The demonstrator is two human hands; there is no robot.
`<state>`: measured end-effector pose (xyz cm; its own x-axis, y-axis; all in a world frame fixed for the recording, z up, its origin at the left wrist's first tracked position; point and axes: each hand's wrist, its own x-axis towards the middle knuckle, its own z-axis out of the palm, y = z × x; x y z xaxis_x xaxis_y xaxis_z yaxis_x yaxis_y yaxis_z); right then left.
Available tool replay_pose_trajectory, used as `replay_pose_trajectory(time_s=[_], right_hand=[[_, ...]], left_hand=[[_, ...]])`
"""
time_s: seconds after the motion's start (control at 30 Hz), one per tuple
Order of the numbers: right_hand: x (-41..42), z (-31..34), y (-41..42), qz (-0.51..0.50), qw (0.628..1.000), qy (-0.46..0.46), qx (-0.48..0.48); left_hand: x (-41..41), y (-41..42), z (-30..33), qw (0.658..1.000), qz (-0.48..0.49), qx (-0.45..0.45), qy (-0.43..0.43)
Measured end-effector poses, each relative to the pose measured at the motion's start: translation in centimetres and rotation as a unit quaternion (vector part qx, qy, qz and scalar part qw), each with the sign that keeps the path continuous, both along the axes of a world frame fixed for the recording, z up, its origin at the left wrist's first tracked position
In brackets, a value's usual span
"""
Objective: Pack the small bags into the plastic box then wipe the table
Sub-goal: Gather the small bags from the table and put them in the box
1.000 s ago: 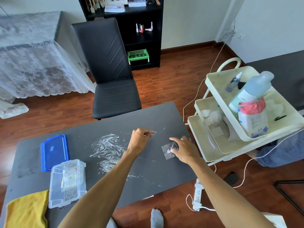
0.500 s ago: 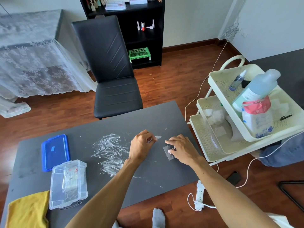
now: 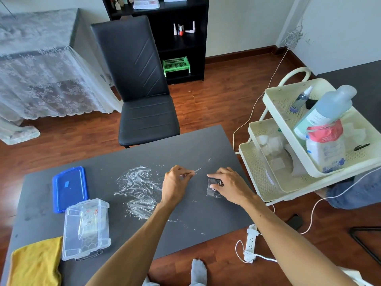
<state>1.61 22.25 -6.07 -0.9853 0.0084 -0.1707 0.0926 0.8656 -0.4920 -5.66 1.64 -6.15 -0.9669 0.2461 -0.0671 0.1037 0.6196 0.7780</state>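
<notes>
On the table (image 3: 195, 219), the right hand (image 3: 228, 187) presses a small bag (image 3: 212, 193) flat; the left hand (image 3: 175, 184) pinches another small bag (image 3: 197, 170).

Right hand (image 3: 231, 185) hides part of small bag (image 3: 212, 191).

Table: dark grey top (image 3: 123, 162), with wooden floor around it.
Left side: blue lid (image 3: 69, 188) lying flat; just in front of it the clear plastic box (image 3: 86, 229) (open, small bags inside).
Near-left corner: yellow cloth (image 3: 36, 263), beside the box.
Middle: white smear (image 3: 138, 188) spread across the surface.
Right side: one small clear bag (image 3: 213, 191) flat on the top.
</notes>
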Motion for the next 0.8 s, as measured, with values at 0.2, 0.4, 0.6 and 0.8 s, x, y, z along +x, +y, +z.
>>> replay_pose_trajectory(time_s=[0.2,0.4,0.6,0.8], right_hand=[[1.0,0.3,1.0,-0.019,1.000,0.007,0.008],[2.3,0.7,1.6,-0.056,0.998,-0.010,0.032],[3.1,0.4,0.5,0.026,0.988,-0.028,0.148],[3.2,0.5,-0.1,0.128,0.956,0.048,0.258]], left_hand=[[0.4,0.4,0.2,1.000,0.007,-0.007,-0.028],[1.5,0.7,0.8,0.999,-0.023,-0.029,0.002],[2.4,1.2,1.0,0.999,-0.018,-0.029,-0.012],[3.2,1.4,1.2,1.000,-0.020,-0.021,-0.007]])
